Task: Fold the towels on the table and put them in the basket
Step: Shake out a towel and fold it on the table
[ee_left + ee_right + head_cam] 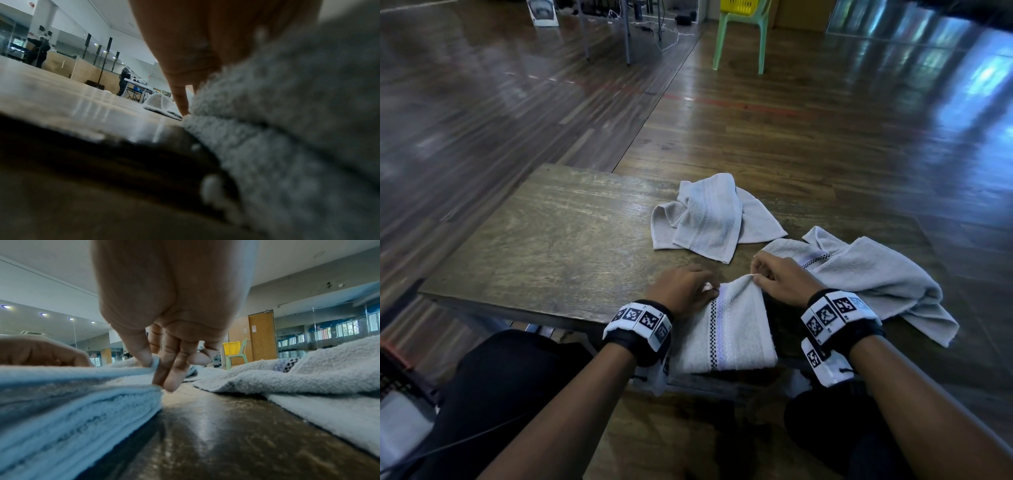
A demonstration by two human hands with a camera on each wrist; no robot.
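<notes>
A: Two hands at the near edge of the dark scuffed wooden counter [544, 240], both on the folded pale grey terry towel with a checkered stripe [726, 332]. Right hand [782, 279]: thumb and forefinger pinch the towel's far right corner, lifted slightly; right wrist view shows the remaining fingers [170, 368] pointing down beside the stacked layers.

B: Left hand [685, 289]?

A: On the far left corner of the same towel. Fingers curl toward the hem; left wrist view shows one fingertip [182, 104] pressing the edge down. Whether it actually grips, I cannot tell.

B: Other items?

A: Crumpled grey towel with a checkered band [873, 277] just right of the right hand, draped toward the counter's right side. Second rumpled grey towel with a woven stripe [709, 216] further back, mid-counter, apart from the others. Yellow perforated plastic basket [743, 6] sits on a light green plastic chair [739, 34], well away across the wooden floor.
</notes>
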